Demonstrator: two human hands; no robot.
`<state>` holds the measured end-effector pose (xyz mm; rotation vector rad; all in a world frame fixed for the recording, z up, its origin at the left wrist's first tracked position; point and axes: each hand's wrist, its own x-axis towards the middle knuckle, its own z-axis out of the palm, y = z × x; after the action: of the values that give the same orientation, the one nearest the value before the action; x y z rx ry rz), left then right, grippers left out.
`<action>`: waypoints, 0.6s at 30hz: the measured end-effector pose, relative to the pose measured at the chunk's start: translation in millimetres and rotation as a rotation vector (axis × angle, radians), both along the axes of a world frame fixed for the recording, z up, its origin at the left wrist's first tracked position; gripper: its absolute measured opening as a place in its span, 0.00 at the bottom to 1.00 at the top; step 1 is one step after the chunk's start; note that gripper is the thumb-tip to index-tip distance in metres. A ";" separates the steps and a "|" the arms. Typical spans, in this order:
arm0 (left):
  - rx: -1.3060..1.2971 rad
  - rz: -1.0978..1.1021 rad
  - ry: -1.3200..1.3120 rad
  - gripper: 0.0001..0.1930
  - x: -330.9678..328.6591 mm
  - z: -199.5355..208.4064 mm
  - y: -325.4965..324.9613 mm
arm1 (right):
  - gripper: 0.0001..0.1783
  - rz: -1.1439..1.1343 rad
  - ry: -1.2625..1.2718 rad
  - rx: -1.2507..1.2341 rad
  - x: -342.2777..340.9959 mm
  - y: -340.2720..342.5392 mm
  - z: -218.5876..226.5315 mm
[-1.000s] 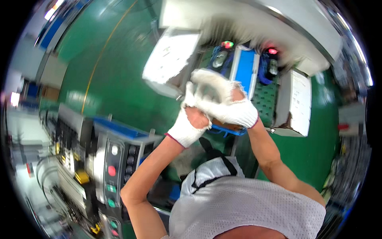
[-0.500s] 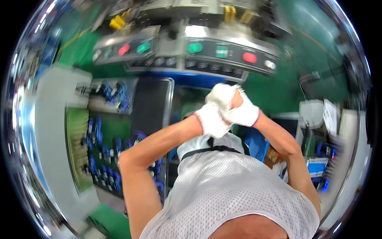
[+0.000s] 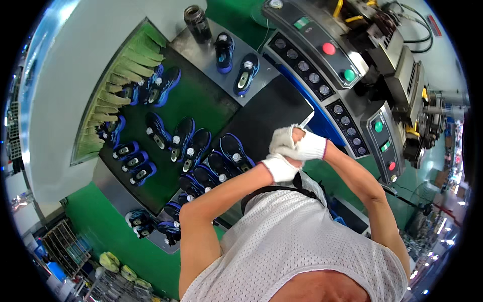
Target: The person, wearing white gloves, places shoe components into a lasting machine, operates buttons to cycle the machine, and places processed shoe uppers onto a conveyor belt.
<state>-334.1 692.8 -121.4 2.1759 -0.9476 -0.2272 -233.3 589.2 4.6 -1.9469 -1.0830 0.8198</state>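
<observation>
Head view: scene has swung round. Control panels (image 3: 312,38), ahead half-second earlier, now upper right; shoes (image 3: 234,151) now spread across left side.

Left hand (image 3: 283,167) and right hand (image 3: 309,145), both gloved, stay clasped near dark desk (image 3: 266,113). Grip: fingers folded together; cannot tell how far closed or whether anything held inside.

Nearest shoes line desk beside left forearm; others on green belt (image 3: 204,98), two on metal plate (image 3: 214,75) near bottle (image 3: 197,25). Judgement: turn brings shoes closer; handling apparently not begun.

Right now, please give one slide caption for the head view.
Gloved left hand and right hand touch near dark shoes on a green belt, control panels nearby.
</observation>
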 end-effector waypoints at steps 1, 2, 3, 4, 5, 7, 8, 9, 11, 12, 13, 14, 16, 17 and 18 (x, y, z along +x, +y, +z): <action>0.077 -0.028 0.270 0.21 24.4 47.5 33.3 | 0.11 -0.128 0.090 0.022 9.7 8.7 -5.3; 0.256 0.038 0.360 0.18 34.8 67.0 64.1 | 0.13 -0.239 0.172 0.044 19.0 20.1 -8.2; 0.320 0.163 0.487 0.17 41.8 64.3 98.6 | 0.19 -0.368 0.143 -0.006 27.8 34.3 13.4; 0.061 0.514 0.310 0.14 33.2 42.7 130.7 | 0.25 -0.487 0.172 -0.043 31.9 34.3 11.9; -0.142 0.856 0.108 0.12 28.7 38.7 166.9 | 0.25 -0.626 0.220 -0.080 34.8 32.0 15.5; 0.182 1.128 0.170 0.23 8.1 25.4 235.5 | 0.26 -0.856 0.312 -0.088 28.9 13.1 9.1; 0.261 1.293 0.082 0.27 -8.2 7.4 252.9 | 0.26 -0.942 0.351 -0.064 20.9 -4.7 -5.7; 0.339 1.253 0.177 0.31 -25.6 -10.6 264.5 | 0.25 -0.967 0.345 -0.121 15.0 -18.5 -16.0; 0.384 1.205 0.276 0.38 -51.3 -65.2 282.7 | 0.24 -0.958 0.311 -0.259 -3.6 -47.4 -33.2; 0.336 1.139 0.265 0.36 -48.5 -66.9 291.6 | 0.24 -0.933 0.277 -0.335 -14.3 -61.9 -42.0; 0.282 1.168 0.258 0.33 -46.5 -70.2 301.5 | 0.23 -0.907 0.236 -0.414 -25.3 -81.7 -51.4; 0.226 1.190 0.253 0.31 -43.1 -71.8 310.2 | 0.22 -0.952 0.228 -0.443 -43.7 -108.5 -69.9; 0.410 1.276 0.276 0.31 -11.4 -50.4 330.9 | 0.22 -0.909 0.198 -0.586 -49.6 -122.0 -61.7; 0.460 1.316 0.143 0.31 -5.7 -62.6 349.9 | 0.22 -0.934 0.214 -0.554 -52.4 -131.5 -62.3; 0.593 1.430 0.262 0.31 2.5 -80.9 368.7 | 0.21 -0.963 0.223 -0.521 -55.5 -144.1 -68.3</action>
<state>-331.6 1061.6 -202.3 2.6814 1.0184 -0.0669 -288.8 445.1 -63.8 -2.3557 0.2824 0.7499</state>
